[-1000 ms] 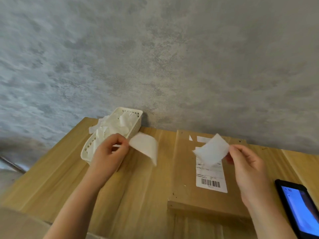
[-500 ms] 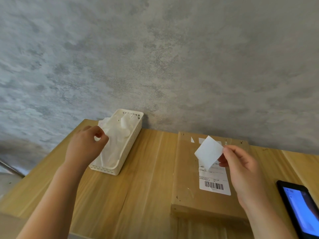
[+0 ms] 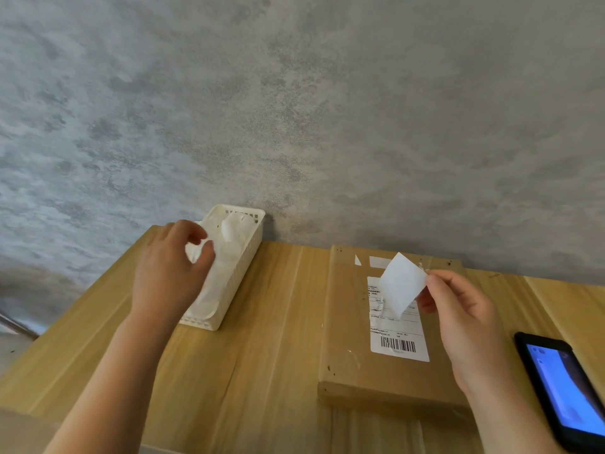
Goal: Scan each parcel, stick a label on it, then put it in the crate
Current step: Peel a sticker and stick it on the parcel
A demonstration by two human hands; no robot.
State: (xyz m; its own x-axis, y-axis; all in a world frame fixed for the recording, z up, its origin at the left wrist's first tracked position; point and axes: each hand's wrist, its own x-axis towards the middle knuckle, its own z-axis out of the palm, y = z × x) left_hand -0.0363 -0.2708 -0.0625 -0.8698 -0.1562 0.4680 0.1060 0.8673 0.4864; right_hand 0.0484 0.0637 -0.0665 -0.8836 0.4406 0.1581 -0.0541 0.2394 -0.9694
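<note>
A flat brown cardboard parcel (image 3: 347,322) lies on the wooden table (image 3: 262,371), with a printed shipping label with a barcode (image 3: 397,339) stuck on its top. My right hand (image 3: 461,319) pinches a blank white label (image 3: 402,283) by its right edge and holds it in the air over the parcel's far end. My left hand (image 3: 170,273) hovers over the white plastic basket (image 3: 244,257) at the far left, fingers spread and holding nothing.
The basket holds several crumpled white backing papers (image 3: 229,244). A black phone (image 3: 563,388) with a lit blue screen lies at the right edge. A grey wall (image 3: 294,109) rises directly behind the table. No crate is in view.
My left hand carried the peeled backing paper to the basket and let it go there. My right hand kept the label above the parcel, shifting it slightly.
</note>
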